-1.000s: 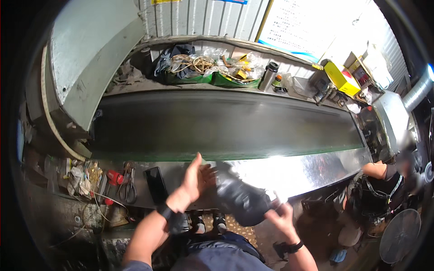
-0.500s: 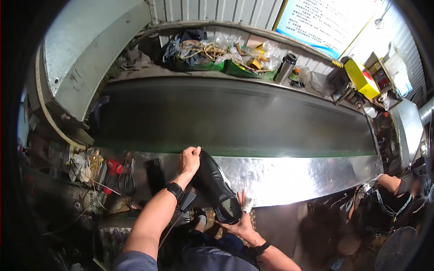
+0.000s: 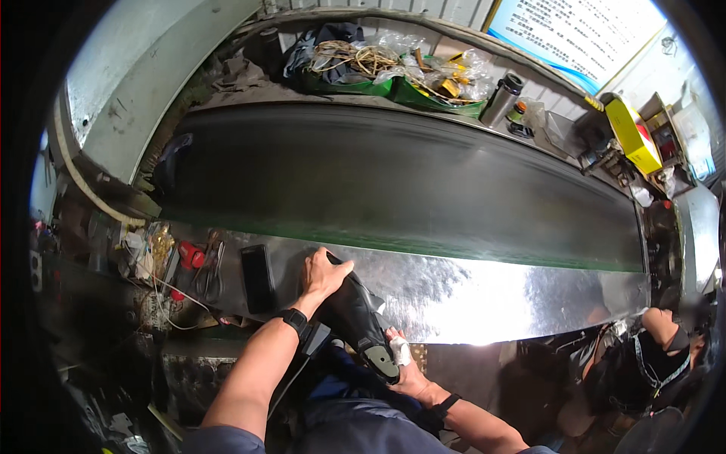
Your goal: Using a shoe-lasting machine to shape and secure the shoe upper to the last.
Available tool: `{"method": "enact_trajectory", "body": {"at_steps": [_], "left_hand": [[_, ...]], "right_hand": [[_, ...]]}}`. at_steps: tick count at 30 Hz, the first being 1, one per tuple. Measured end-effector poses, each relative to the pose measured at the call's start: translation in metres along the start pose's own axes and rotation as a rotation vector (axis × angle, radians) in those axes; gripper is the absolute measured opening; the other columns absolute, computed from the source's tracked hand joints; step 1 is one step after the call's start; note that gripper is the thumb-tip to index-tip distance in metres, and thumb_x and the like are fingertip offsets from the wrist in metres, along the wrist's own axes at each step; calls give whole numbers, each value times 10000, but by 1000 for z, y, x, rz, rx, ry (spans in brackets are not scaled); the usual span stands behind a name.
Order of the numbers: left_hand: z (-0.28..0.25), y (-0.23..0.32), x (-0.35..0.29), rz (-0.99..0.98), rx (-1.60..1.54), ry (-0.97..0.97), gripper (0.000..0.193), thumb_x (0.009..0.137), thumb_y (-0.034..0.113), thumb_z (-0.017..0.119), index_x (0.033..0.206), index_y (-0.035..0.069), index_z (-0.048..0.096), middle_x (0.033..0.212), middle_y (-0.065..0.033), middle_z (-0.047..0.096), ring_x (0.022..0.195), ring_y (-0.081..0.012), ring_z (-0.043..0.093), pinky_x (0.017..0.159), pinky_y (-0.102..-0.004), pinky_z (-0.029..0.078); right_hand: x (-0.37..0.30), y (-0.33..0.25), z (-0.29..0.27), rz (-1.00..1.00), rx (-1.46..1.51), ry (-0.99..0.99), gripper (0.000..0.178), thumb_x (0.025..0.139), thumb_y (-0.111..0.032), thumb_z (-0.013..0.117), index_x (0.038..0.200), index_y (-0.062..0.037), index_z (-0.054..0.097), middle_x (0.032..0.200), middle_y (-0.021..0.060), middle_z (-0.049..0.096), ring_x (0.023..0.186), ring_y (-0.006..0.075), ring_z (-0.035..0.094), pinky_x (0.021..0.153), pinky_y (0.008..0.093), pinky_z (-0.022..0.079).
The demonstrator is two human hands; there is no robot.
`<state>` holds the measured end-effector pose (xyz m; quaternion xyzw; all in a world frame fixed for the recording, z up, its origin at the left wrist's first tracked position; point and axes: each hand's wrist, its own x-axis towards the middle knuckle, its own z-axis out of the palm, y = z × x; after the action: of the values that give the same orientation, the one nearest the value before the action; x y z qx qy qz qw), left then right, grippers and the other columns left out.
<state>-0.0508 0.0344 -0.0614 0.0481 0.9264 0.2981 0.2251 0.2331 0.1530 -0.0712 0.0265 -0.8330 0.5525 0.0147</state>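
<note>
A black shoe [image 3: 350, 316] lies slantwise at the metal ledge's near edge, between my two hands. In its opening shows a pale flat piece [image 3: 380, 361] with a small hole, like the top of a shoe last. My left hand [image 3: 324, 277] grips the far end of the shoe, thumb across it. At the near end, my right hand [image 3: 408, 372] holds the shoe from the right side; white wrapping [image 3: 400, 350] covers one of its fingers. Some fingertips of both hands are hidden by the shoe. A black phone [image 3: 259, 278] lies on the ledge left of my left hand.
Beyond the shiny metal ledge [image 3: 544, 295] runs a wide dark belt [image 3: 423, 181]. Scissors [image 3: 215, 276] and a red tool [image 3: 190, 256] lie at left. A steel flask [image 3: 502, 99] and green bags [image 3: 431, 97] line the back shelf. Another person [image 3: 643, 348] is at right.
The shoe has turned in my hands, so the pale piece in its opening now shows more plainly. My left thumb has come across its far end. The whole view has shifted slightly.
</note>
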Motion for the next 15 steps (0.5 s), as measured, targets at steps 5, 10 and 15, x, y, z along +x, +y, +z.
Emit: {"method": "enact_trajectory", "body": {"at_steps": [5, 10, 15], "left_hand": [[-3, -24, 1, -34, -331, 129, 417, 666, 338, 746, 828, -37, 662, 795, -201, 698, 786, -333, 691, 749, -436, 539], [-59, -29, -49, -86, -520, 187, 366, 692, 323, 751, 786, -20, 661, 735, -123, 687, 691, -224, 658, 670, -377, 521], [-122, -52, -124, 46, -644, 409, 360, 740, 313, 772, 878, -7, 683, 733, -78, 685, 712, -156, 646, 686, -338, 520]], "right_hand": [[8, -6, -2, 23, 67, -14, 993, 717, -151, 804, 1524, 21, 252, 1579, 231, 278, 1508, 385, 179, 1231, 489, 93], [15, -49, -23, 39, 214, -213, 1088, 783, -243, 831, 1565, 23, 123, 1631, 231, 163, 1534, 358, 97, 1234, 456, 75], [96, -86, -30, 647, 644, -268, 1084, 901, -449, 717, 1583, 0, 3, 1645, 208, 138, 1526, 307, 134, 1220, 398, 148]]}}
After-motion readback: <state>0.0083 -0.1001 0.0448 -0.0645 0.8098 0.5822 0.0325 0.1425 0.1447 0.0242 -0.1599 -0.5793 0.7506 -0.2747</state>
